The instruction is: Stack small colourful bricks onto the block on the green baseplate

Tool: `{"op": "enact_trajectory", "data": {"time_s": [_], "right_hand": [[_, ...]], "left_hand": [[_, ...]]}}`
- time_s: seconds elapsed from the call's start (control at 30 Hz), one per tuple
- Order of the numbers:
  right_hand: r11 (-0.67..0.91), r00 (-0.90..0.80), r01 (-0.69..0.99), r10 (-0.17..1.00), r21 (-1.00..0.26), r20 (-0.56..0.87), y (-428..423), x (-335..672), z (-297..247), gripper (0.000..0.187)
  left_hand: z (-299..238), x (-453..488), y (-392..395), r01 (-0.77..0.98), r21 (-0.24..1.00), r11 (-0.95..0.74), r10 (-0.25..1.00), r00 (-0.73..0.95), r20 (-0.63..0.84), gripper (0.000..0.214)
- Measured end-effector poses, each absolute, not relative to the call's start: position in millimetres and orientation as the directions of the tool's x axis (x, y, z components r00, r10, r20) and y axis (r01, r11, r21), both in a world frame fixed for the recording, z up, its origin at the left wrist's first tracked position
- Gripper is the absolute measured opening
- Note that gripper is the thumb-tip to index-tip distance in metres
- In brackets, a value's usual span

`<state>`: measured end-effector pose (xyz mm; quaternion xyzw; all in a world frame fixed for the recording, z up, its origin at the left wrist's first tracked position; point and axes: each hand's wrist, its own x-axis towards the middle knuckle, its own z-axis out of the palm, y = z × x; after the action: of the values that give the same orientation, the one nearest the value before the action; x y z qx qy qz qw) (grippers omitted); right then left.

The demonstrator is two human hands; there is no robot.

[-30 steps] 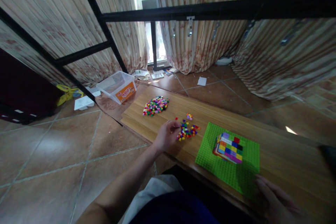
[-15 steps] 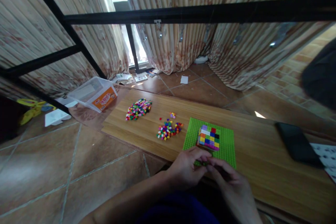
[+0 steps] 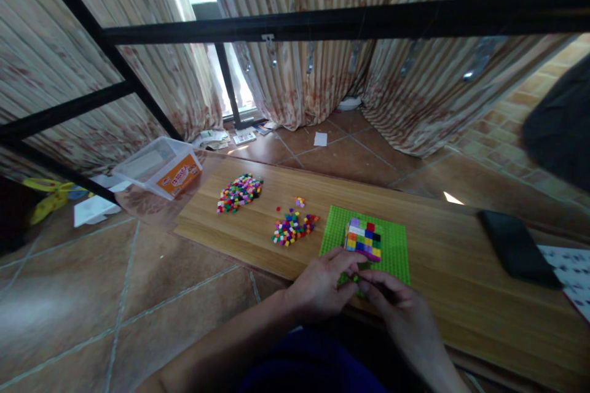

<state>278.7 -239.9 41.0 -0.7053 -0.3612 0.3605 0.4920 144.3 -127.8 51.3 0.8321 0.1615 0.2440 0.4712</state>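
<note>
A green studded baseplate (image 3: 394, 249) lies on the wooden tabletop. On it stands a low block of multicoloured toy bricks (image 3: 363, 239), with white, blue, orange, yellow, red and black tops. My left hand (image 3: 322, 282) is closed in a pinch over the plate's near edge, its fingers close in front of the brick block. Against its fingertips my right hand (image 3: 396, 298) also pinches. A tiny yellow-green spot shows between the fingertips; what they hold is too small and covered to name.
Left of the plate lie a loose pile of small bricks (image 3: 291, 228) and a larger pile (image 3: 240, 192). A clear plastic box (image 3: 157, 163) with an orange label stands at the far left. To the right are a black phone-like slab (image 3: 516, 249) and a printed sheet (image 3: 565, 270).
The view has shifted slightly, so things sit a little further left. My hands stay together at the plate's near edge, with the fingertips slightly rearranged.
</note>
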Motion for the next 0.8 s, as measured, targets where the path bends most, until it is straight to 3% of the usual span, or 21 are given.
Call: {"op": "enact_trajectory", "data": {"time_s": [0.23,0.33,0.5,0.63,0.8], "right_hand": [[-0.215,0.558,0.476,0.823,-0.853,0.104,-213.5,298.3,50.3,0.028],[-0.178,0.518,0.632,0.821,-0.754,0.241,-195.9,308.0,51.6,0.027],[-0.120,0.398,0.849,0.784,-0.514,0.475,-175.0,316.4,42.3,0.030],[-0.108,0.341,0.908,0.751,-0.406,0.565,-168.6,318.2,33.4,0.031],[-0.135,0.360,0.907,0.737,-0.398,0.571,-167.8,317.8,27.3,0.029]], "left_hand": [[43.6,153.4,-106.2,0.079,0.906,-0.415,0.696,0.669,0.261,0.026],[35.3,161.4,-93.7,0.141,0.926,-0.350,0.768,0.610,0.198,0.023],[27.9,175.9,-80.6,0.199,0.930,-0.309,0.783,0.608,0.130,0.022],[25.1,186.6,-75.4,0.209,0.929,-0.306,0.779,0.616,0.118,0.022],[20.6,196.8,-71.5,0.189,0.936,-0.297,0.766,0.632,0.116,0.021]]}}
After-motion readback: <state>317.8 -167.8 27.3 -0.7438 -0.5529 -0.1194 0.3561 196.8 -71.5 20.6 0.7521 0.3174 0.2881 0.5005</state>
